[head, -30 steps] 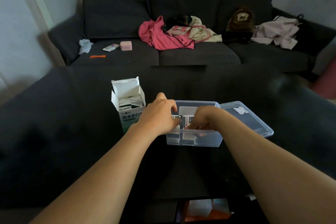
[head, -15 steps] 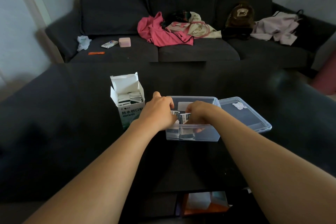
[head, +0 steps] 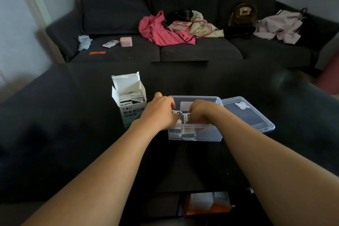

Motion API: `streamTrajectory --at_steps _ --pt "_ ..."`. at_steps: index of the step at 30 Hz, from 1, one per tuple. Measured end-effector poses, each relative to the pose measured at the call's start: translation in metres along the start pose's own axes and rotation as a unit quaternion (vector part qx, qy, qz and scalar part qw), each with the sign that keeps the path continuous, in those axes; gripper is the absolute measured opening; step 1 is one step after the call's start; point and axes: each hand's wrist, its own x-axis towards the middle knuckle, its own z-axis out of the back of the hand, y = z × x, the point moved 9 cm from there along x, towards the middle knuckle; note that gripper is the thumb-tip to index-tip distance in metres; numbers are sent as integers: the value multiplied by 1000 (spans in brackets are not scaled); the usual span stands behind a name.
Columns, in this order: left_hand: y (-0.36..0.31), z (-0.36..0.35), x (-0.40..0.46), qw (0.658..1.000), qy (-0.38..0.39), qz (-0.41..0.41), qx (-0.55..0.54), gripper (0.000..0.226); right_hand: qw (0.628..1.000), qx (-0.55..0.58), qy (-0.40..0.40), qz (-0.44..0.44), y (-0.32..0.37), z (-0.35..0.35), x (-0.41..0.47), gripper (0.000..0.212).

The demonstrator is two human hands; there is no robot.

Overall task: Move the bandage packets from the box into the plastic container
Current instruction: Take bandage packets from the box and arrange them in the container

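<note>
A white and green cardboard box (head: 131, 111) stands open on the dark table, with several bandage packets (head: 131, 98) upright inside. Right of it sits a clear plastic container (head: 211, 134). My left hand (head: 161, 111) and my right hand (head: 200, 111) both reach into the container's left half. Together they pinch a small bunch of bandage packets (head: 183, 118) between the fingertips. More packets (head: 186, 133) lie at the container's bottom, seen through the front wall.
The container's clear lid (head: 247, 113) lies flat against its right side. A dark sofa (head: 113, 49) behind the table carries clothes (head: 165, 32), a brown plush toy (head: 243, 14) and small items. An orange box (head: 207, 205) shows under the table's front edge.
Both hands have stayed in the container, holding the packets; they sank slightly lower into it. The view shifted a little.
</note>
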Motion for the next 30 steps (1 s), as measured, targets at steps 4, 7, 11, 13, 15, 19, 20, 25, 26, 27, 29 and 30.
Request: streamTrajectory --at_steps 4,7,11,13,15,19,20,25,26,27,29,30 --pt "0 1 0 1000 -2 -2 0 27 996 83 41 -16 -1 -5 0 34" --pt "0 1 0 1000 -6 -5 3 28 991 117 57 -19 -1 -5 -1 39" --pt "1 1 2 1000 -11 -10 9 27 996 77 30 -12 -1 0 -3 38" --pt "0 3 2 1000 -18 -20 14 27 998 66 14 -14 0 7 -6 36" --pt "-2 12 1 998 -46 -33 10 24 994 106 4 -21 2 17 -9 32" --pt "3 60 -9 973 -209 -47 -88 9 968 190 -140 86 35 59 -25 11" --pt "11 78 -16 954 -268 -38 -127 7 951 207 -183 142 51 67 -33 8" --pt "88 131 -57 839 -469 105 -257 21 904 155 -210 337 134 53 -61 8" --pt "105 128 -58 833 -456 143 -278 27 905 124 -213 347 144 47 -59 7" --pt "121 123 -57 836 -427 181 -292 34 906 97 -217 351 154 42 -57 6" --pt "142 102 -48 863 -333 239 -295 47 910 49 -228 342 163 36 -50 6" --pt "149 92 -44 880 -281 255 -286 53 912 29 -235 334 168 34 -46 6"
